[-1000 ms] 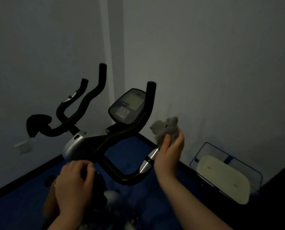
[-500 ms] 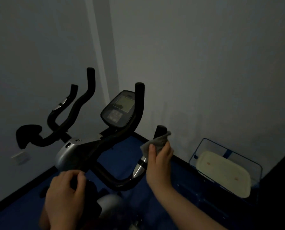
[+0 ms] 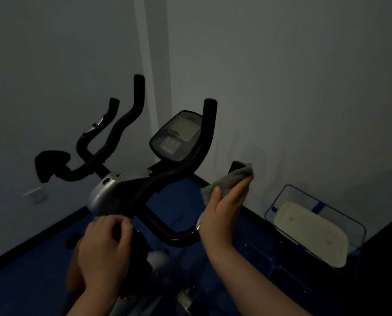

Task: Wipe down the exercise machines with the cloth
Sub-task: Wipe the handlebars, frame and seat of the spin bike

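Our right hand (image 3: pixel 224 213) wraps the soft cloth (image 3: pixel 229 179) round the handlebar grip (image 3: pixel 236 166); cloth's limp, so pinch firmly. Left hand (image 3: pixel 103 252) grips the bike's stem (image 3: pixel 124 224).

Soft grey cloth (image 3: pixel 230 179); matt black foam handlebar grips (image 3: pixel 209 124); glossy plastic console (image 3: pixel 176 137); smooth silver housing (image 3: pixel 103 195).

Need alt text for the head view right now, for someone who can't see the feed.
A person's right hand wraps a grey cloth around the right grip of an exercise bike in a dim room. The left hand grips a dark knob below the console. A blue-rimmed bin sits by the wall.
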`<state>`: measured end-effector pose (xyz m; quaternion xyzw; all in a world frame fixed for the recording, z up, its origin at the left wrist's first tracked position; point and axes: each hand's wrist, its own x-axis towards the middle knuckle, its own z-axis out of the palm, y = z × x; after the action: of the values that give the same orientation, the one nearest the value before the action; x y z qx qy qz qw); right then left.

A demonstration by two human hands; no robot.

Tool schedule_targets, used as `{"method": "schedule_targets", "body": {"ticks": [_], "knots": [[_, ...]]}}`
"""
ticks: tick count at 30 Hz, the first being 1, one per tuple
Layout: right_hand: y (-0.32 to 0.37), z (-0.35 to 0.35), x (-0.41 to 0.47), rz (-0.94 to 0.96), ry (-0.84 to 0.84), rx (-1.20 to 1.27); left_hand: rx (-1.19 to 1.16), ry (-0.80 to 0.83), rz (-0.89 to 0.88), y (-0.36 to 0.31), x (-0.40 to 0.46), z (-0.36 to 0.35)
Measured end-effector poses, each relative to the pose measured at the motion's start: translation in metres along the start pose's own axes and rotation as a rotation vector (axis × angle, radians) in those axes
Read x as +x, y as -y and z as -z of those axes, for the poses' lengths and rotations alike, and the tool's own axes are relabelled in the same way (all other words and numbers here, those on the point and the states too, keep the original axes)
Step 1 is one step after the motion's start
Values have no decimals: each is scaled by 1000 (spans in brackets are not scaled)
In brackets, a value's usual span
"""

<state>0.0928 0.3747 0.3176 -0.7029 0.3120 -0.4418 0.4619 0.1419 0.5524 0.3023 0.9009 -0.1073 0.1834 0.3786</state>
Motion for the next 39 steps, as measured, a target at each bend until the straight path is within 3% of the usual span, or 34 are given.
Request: {"method": "schedule_targets", "body": {"ticks": [5,10,15,21,26,28,33,39], "knots": [[-7,3,-29,49,125,-94,-27,2,-22,4,2,-2],[2,3,6,33,7,-100,-29,-10,-83,7,1,-4],[-13,10,-62,65,229,-185,-82,-20,-155,13,1,-4],[-26,16,-53,507,299,-607,-111,-12,-227,16,2,-5],[-28,52,6,1009,588,-714,-112,14,-234,18,3,-5],[-24,61,24,1031,621,-723,-117,13,-234,19,3,-5],[-11,1,-30,904,470,-828,-116,-19,-242,19,2,-6],[-4,29,-3,1049,749,-943,-123,-33,-229,19,2,-7]]}}
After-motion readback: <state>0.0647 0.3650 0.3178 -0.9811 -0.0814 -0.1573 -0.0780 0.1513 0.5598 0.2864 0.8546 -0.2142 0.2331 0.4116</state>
